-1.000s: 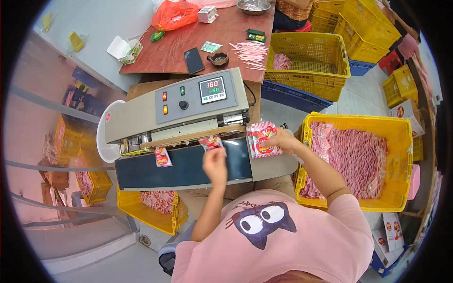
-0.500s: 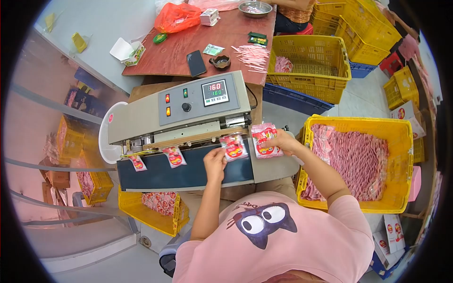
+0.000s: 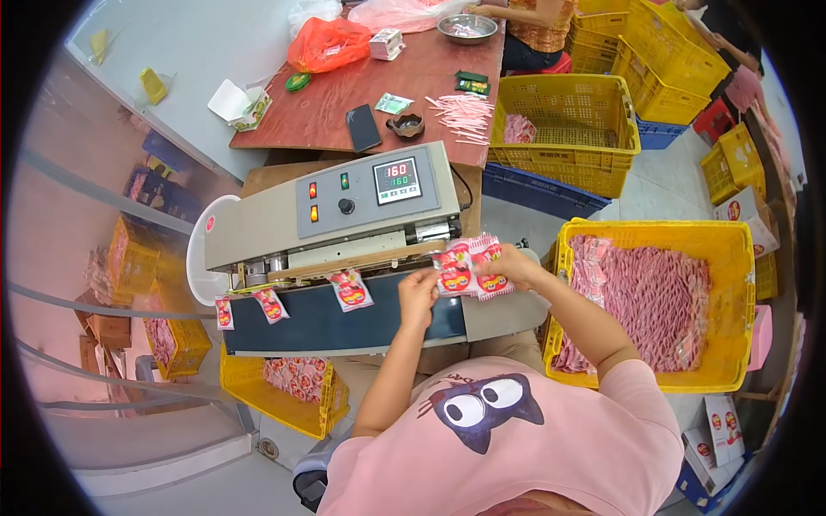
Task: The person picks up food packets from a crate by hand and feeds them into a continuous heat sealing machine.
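Observation:
At the right end of the sealing machine [image 3: 327,211], my left hand [image 3: 419,297] pinches the edge of a red and white packet [image 3: 453,273]. Close beside it, my right hand [image 3: 514,265] grips more packets [image 3: 489,258], which look stacked and partly overlap the first. Three further packets hang along the machine's slot above the dark belt [image 3: 396,314]: one near the middle [image 3: 351,291], one further left [image 3: 271,304] and one at the left end [image 3: 224,314]. The machine's display [image 3: 398,178] reads 160.
A yellow crate [image 3: 744,301] of pink packets stands at right, another crate [image 3: 323,411] below the belt. Behind the machine, a red-brown table [image 3: 344,95] bears a phone [image 3: 363,128], a small bowl [image 3: 405,125], pink sticks [image 3: 463,119] and a metal bowl [image 3: 467,28]. A person [image 3: 538,34] sits there.
The packet my left hand held has moved left along the slot, with the others ahead of it. My left hand has moved right and now pinches another packet beside my right hand.

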The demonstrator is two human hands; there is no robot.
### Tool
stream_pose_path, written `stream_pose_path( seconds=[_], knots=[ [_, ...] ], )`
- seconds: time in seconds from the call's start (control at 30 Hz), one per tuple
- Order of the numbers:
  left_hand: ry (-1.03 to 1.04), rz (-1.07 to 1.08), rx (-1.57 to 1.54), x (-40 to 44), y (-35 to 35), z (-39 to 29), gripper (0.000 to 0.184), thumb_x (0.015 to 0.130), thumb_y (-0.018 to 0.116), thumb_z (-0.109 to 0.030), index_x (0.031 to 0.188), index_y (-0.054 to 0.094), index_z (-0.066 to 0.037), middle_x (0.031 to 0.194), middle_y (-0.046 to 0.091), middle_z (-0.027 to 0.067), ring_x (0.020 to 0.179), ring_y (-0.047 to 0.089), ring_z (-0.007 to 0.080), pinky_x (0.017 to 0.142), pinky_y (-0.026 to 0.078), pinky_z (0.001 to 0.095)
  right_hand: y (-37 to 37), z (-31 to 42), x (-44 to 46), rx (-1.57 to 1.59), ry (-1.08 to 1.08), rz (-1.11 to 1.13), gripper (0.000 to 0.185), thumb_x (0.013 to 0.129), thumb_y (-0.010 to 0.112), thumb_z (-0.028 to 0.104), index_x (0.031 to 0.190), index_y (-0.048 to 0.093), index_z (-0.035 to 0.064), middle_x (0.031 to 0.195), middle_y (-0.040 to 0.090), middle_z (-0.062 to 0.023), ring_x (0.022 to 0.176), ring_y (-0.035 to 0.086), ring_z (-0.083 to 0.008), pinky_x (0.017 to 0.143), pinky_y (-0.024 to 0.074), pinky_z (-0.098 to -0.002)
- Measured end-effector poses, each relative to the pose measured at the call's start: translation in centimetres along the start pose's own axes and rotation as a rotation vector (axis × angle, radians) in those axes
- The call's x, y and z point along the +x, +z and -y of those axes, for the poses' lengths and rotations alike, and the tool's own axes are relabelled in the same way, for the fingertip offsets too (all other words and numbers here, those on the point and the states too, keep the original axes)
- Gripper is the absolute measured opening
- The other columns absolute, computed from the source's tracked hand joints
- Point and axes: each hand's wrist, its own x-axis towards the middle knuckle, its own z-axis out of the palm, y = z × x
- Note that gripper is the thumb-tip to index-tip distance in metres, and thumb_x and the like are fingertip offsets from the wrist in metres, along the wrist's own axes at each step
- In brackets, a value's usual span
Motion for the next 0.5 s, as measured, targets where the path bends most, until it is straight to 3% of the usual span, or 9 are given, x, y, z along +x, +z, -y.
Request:
stream_pose_path(
  seconds=[0.2,0.27,0.3,0.33,0.37,0.47,0.5],
  knots=[
    [0.075,-0.163,0.072,-1.4,-3.8,-0.6,0.011,0.080,0.059,-0.006,0.084,0.057,0.004,0.059,0.050,0.0006,0.044,0.040,0.0046,0.036,0.026,0.0180,-0.4,0.0,-0.6,0.087,0.129,-0.032,0.026,0.072,0.060,0.000,0.098,0.055,-0.0008,0.083,0.062,-0.0068,0.071,0.061,-0.0141,0.066,0.0513,-0.0285],
    [0.645,-0.477,0.427,-1.4,-4.5,0.5,0.009,0.082,0.059,-0.009,0.082,0.054,-0.002,0.062,0.050,-0.0021,0.048,0.038,0.0024,0.041,0.030,0.0166,-0.3,0.0,-0.8,0.063,0.045,-0.004,0.028,0.072,0.060,0.000,0.099,0.055,-0.0003,0.084,0.062,-0.0067,0.072,0.061,-0.0142,0.066,0.0514,-0.0287],
    [0.654,-0.343,0.296,-2.1,-2.8,0.4,0.012,0.082,0.060,-0.012,0.085,0.056,-0.001,0.062,0.050,-0.0030,0.048,0.038,0.0025,0.041,0.029,0.0168,-0.4,0.0,-0.9,0.057,0.029,0.022,0.026,0.075,0.064,0.006,0.098,0.056,-0.0015,0.088,0.063,-0.0094,0.077,0.062,-0.0157,0.068,0.0520,-0.0298],
    [0.385,-0.138,0.383,-2.2,-0.4,0.8,0.017,0.082,0.061,-0.015,0.091,0.058,-0.001,0.062,0.050,-0.0031,0.048,0.039,0.0029,0.041,0.029,0.0169,-0.3,-0.2,-0.7,0.046,0.037,0.034,0.026,0.075,0.064,0.006,0.098,0.056,-0.0015,0.088,0.063,-0.0094,0.077,0.062,-0.0157,0.068,0.0520,-0.0298],
    [0.189,-0.049,0.226,-2.5,1.8,0.2,0.020,0.082,0.060,-0.016,0.093,0.059,0.000,0.063,0.052,-0.0026,0.047,0.042,0.0036,0.040,0.030,0.0172,-0.4,-0.5,-0.5,0.038,0.011,0.033,0.026,0.075,0.064,0.006,0.099,0.056,-0.0012,0.088,0.063,-0.0091,0.077,0.061,-0.0151,0.068,0.0515,-0.0293],
    [0.011,0.120,0.032,-0.6,2.9,0.9,0.012,0.081,0.060,-0.011,0.086,0.060,0.000,0.062,0.053,-0.0008,0.044,0.042,0.0042,0.036,0.028,0.0171,-0.2,-0.7,-0.4,-0.010,-0.043,0.026,0.028,0.075,0.064,0.007,0.101,0.056,-0.0008,0.088,0.063,-0.0078,0.077,0.060,-0.0133,0.068,0.0502,-0.0274],
    [-0.018,0.084,0.055,-0.6,2.9,0.4,0.010,0.081,0.060,-0.009,0.084,0.059,0.001,0.060,0.052,-0.0003,0.043,0.042,0.0043,0.035,0.027,0.0172,-0.1,-0.4,-0.2,-0.009,-0.046,0.025,0.028,0.075,0.064,0.007,0.101,0.056,-0.0010,0.088,0.063,-0.0075,0.076,0.060,-0.0130,0.068,0.0501,-0.0272]
  ],
)
